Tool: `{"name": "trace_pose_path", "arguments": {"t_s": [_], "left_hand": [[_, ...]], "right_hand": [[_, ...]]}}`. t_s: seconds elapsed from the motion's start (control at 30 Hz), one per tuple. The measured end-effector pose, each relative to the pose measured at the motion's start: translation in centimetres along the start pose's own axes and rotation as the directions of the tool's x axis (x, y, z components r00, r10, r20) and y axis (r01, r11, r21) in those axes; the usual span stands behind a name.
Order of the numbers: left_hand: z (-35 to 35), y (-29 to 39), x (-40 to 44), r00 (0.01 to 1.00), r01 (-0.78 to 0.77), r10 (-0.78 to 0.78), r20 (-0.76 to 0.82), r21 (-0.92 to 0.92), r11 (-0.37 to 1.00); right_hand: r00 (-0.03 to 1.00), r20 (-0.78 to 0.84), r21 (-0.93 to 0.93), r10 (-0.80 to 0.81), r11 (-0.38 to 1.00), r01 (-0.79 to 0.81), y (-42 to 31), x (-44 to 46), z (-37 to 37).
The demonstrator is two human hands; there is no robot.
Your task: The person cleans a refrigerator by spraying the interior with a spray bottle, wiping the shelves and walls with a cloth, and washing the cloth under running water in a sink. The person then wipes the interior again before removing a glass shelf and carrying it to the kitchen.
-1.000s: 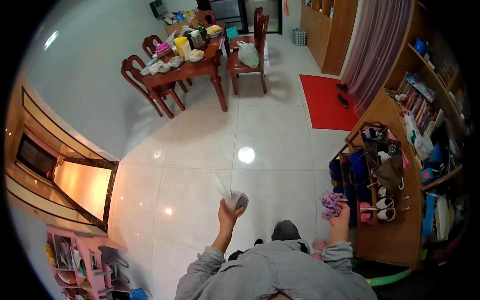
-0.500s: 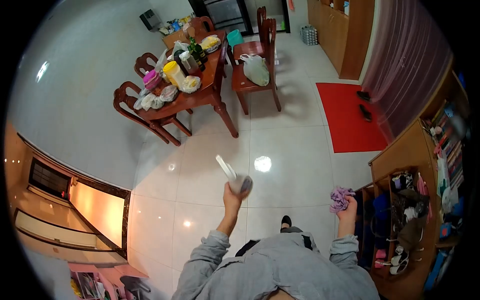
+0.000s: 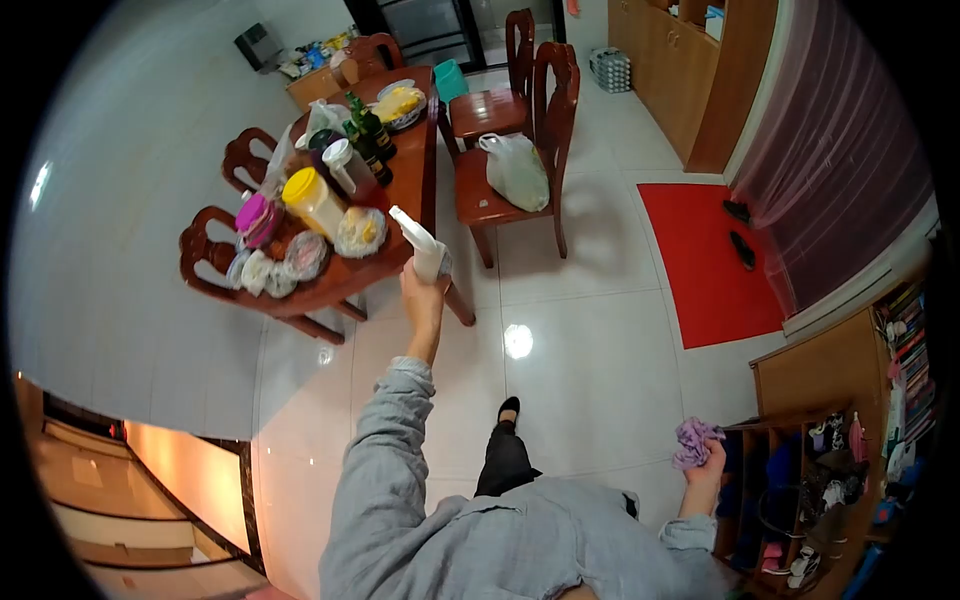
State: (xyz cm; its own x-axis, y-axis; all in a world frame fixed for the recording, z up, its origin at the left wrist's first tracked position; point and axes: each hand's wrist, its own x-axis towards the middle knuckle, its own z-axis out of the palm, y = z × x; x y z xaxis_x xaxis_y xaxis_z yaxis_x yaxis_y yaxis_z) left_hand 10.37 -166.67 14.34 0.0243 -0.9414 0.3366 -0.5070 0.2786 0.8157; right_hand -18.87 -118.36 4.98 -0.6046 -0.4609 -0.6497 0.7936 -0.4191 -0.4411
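My left hand is wrapped round a white spray bottle, held up beside the near corner of the wooden dining table. A crumpled purple cloth is gripped in my right hand, low at the right near the shoe rack. On the table stand a yellow-lidded container, a clear jug, green bottles, a pink-lidded container and several wrapped dishes.
Wooden chairs surround the table; one at its right bears a plastic bag. A red mat with dark shoes lies at the right. The shoe rack stands at the lower right, by a bookshelf.
The table and chairs have come closer in view. My left arm has stretched forward with the bottle towards the table's corner. The cloth remains in my right hand, and one foot shows ahead.
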Motion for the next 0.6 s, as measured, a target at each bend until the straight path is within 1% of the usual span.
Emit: {"name": "trace_pose_path", "arguments": {"t_s": [0.03,0.07,0.1,0.13,0.17,0.2,0.23,0.33,0.4,0.43,0.5,0.53,0.6], "left_hand": [[1.0,-1.1,3.0,1.000,0.000,0.000,0.007,0.026,1.000],[1.7,-1.4,5.8,1.000,0.015,-0.016,-0.021,-0.040,0.999],[2.7,-2.4,8.3,0.999,0.024,-0.024,-0.034,-0.012,1.000],[3.8,-3.5,11.2,0.998,0.029,-0.029,-0.050,0.012,0.999],[4.8,-4.8,13.9,0.997,0.033,-0.031,-0.066,0.038,0.999],[5.8,-6.2,16.7,0.997,0.002,0.001,-0.083,0.037,0.999],[6.8,-7.6,18.9,0.996,0.037,-0.032,-0.080,0.068,0.997],[9.1,-10.1,23.6,0.993,0.067,-0.053,-0.106,0.127,0.990],[9.9,-12.4,25.7,0.993,0.105,-0.098,-0.066,0.116,0.988],[10.1,-12.9,26.3,0.993,0.109,-0.104,-0.052,0.102,0.989],[10.1,-12.6,26.9,0.992,0.121,-0.126,-0.033,-0.115,0.986],[10.2,-12.8,27.8,0.995,0.096,-0.100,-0.014,-0.176,0.980],[10.9,-12.6,28.4,0.998,0.041,-0.030,0.058,-0.203,0.978]], "right_hand": [[0.999,-0.049,0.030,0.002,1.000,0.000,1.6,0.4,1.4],[0.994,-0.107,0.057,0.007,0.998,-0.001,3.0,0.1,2.9],[0.987,-0.163,0.076,0.009,0.997,0.004,3.9,-0.1,4.0],[0.971,-0.241,0.119,-0.012,0.992,0.042,5.6,1.2,4.2],[0.978,-0.209,0.077,-0.017,0.997,0.033,6.6,1.1,6.4],[0.984,-0.179,0.037,-0.015,0.999,0.022,8.1,0.5,9.1],[0.989,-0.149,0.001,-0.013,1.000,0.013,9.3,0.2,11.0],[0.976,-0.215,0.009,-0.042,0.999,0.045,10.8,0.3,13.7],[0.967,-0.247,0.022,-0.066,0.997,0.074,11.4,0.7,14.2],[0.961,-0.264,0.039,-0.085,0.994,0.099,11.5,0.7,14.2],[0.990,-0.116,-0.065,-0.080,0.995,0.072,11.7,-0.8,16.3],[0.993,-0.065,-0.103,-0.102,0.990,0.095,11.9,-1.9,17.5],[0.955,-0.167,-0.179,-0.245,0.960,0.215,12.4,-3.5,18.7]]}}
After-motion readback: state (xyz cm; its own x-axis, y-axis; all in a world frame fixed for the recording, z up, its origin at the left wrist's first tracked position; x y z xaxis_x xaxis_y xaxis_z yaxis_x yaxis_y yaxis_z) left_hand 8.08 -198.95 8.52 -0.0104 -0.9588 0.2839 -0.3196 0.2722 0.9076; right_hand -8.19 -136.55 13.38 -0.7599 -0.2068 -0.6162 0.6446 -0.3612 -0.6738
